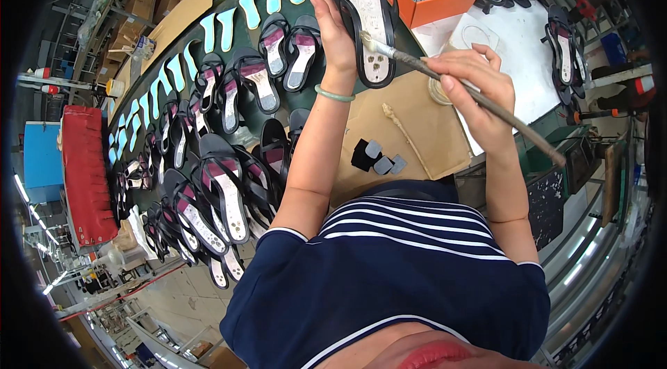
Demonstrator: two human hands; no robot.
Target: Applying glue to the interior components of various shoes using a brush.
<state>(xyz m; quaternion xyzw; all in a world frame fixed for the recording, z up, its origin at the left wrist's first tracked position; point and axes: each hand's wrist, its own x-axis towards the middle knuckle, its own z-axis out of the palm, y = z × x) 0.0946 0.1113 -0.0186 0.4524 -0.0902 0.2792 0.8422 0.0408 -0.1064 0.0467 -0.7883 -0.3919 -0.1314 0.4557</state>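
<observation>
"Two bare hands show in the head view. What has each got hold of?"

"The left hand (338, 39) supports a black-strapped sandal with a pale insole and a maroon patch (375, 14). Its fingers are curved along the sandal's left side, partly hidden behind it, so I can't tell exactly how they close. A pale green bangle (335, 94) sits on that wrist."

"And the right hand (484, 91)?"

"Thumb and forefinger are pinched together on a long brush with a slim brown handle (417, 63); the other fingers are curled. Its pale bristles lie over the insole, to the left of the right fingers. Whether they press on it, I can't tell."

"What lies nearest those fingers?"

"Just under them, a small round container (438, 91), partly covered. Below them, on a flat brown cardboard sheet (445, 136), is a thin stick with a rough pale tip (408, 134), and left of that a cluster of small grey and black pads (375, 157). Above them stands an orange cardboard box (441, 9) holding black pieces, and to their right a glossy white sheet (521, 42)."

"Left of the left fingers?"

"Many black sandals with maroon and pale insoles (226, 185) crowd the dark green counter (295, 100). Beyond them, along its far side, runs a curved row of white pieces with pale blue edges (248, 10). Farther left is a red, creased cover (85, 174)."
</observation>
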